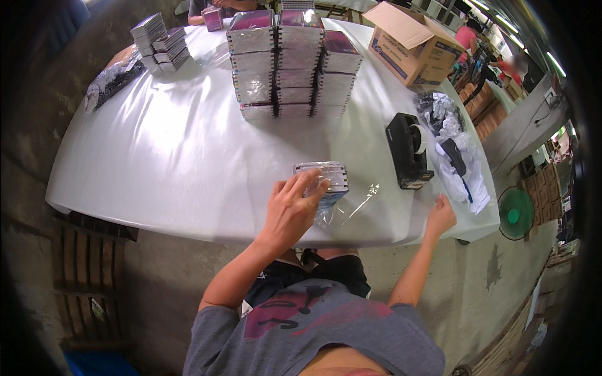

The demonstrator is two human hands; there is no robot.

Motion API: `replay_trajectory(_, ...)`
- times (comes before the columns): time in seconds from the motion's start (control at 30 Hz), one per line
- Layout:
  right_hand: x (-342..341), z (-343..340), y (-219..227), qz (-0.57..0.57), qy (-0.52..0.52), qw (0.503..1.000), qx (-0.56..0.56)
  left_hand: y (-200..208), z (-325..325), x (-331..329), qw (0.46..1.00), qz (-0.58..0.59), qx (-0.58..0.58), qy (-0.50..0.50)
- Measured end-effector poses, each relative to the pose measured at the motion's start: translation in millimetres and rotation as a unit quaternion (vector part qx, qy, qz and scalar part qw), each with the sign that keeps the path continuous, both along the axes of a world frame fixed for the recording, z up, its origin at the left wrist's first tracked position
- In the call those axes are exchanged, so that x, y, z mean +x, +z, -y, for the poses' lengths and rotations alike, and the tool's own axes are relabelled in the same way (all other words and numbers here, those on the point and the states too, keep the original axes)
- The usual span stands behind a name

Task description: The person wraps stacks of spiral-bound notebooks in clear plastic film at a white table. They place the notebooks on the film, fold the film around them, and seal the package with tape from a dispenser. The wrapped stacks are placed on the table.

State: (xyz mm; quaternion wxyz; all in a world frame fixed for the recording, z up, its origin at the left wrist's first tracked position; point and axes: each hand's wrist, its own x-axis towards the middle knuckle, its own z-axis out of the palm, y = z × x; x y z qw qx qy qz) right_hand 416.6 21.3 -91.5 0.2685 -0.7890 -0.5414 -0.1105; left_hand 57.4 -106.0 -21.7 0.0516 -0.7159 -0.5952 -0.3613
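A small bundle of spiral notebooks [338,178] in clear plastic film lies near the table's front edge. My left hand [290,207] grips it from above, with fingers bent over its top and side. Loose clear film [325,216] sticks out on the near side, and a shiny clear strip [364,203] lies just to the right. My right hand [441,217] is at the front right, below a black tape dispenser [406,153] with a tape roll. Its fingers are pinched together; anything between them is too small to make out.
Tall stacks of wrapped notebooks [295,75] stand mid-table, with smaller stacks [160,44] at the far left. An open cardboard box [411,53] sits at the back right. Crumpled plastic [448,119] and a dark-handled tool [454,156] lie along the right edge. Another person's hand [213,12] is opposite.
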Motion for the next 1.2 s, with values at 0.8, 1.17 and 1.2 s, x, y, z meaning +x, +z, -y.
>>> replay_trajectory(0.8, -244, 94, 64, -0.729, 0.334, 0.571, -0.179, -10, -8, -11, 0.989, 0.125, 0.024, -0.080)
replay_trajectory(1.17, -249, 98, 59, -0.765, 0.286, 0.555, -0.158, 1, -3, -10, 0.997, -0.025, -0.050, -0.046)
replay_trajectory(1.2, -247, 97, 58, -0.763, 0.288, 0.555, -0.165, 7, -3, -6, 0.995, -0.033, -0.085, -0.030)
